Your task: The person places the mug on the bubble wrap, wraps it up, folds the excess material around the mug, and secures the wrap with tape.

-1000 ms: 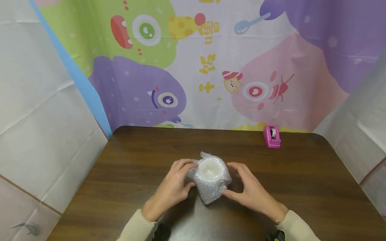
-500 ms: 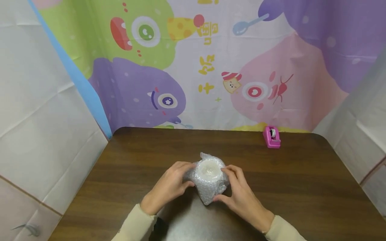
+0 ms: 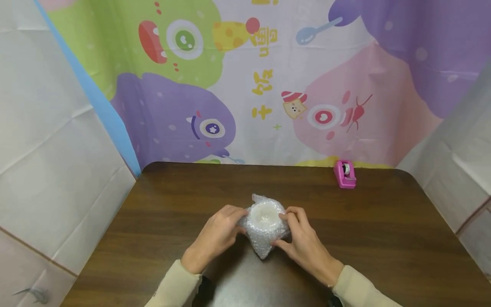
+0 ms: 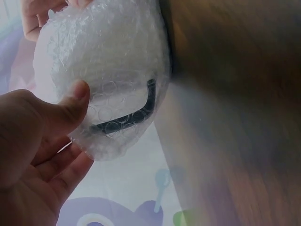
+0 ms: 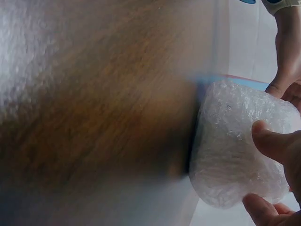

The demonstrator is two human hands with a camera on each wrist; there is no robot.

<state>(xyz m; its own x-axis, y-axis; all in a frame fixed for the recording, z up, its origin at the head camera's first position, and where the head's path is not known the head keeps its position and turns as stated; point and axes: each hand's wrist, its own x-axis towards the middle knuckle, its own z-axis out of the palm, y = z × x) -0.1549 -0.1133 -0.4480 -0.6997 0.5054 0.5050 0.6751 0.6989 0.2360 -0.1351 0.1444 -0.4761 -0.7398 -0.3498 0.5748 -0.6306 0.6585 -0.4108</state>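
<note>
A cup in bubble wrap (image 3: 262,242) stands on the brown table (image 3: 176,213), with a round white end facing up. In the left wrist view a dark, bent handle (image 4: 129,120) shows through the bubbles. My left hand (image 3: 218,232) grips the cup's left side over the handle, thumb in front and fingers behind. On the opposite side my right hand (image 3: 308,245) holds the wrap, with its fingertips near the top edge and its thumb lower down. The right wrist view shows that thumb (image 5: 270,141) lying on the crinkled plastic.
Toward the back right of the table sits a pink tape dispenser (image 3: 345,175) with a roll in it. A cartoon-printed cloth (image 3: 264,140) hangs behind the table's far edge. Pale panels (image 3: 50,128) rise on both sides.
My right hand has moved left from the cup's edge and now holds the wrap more closely. My left thumb has drawn in against the wrap. The cup has barely shifted.
</note>
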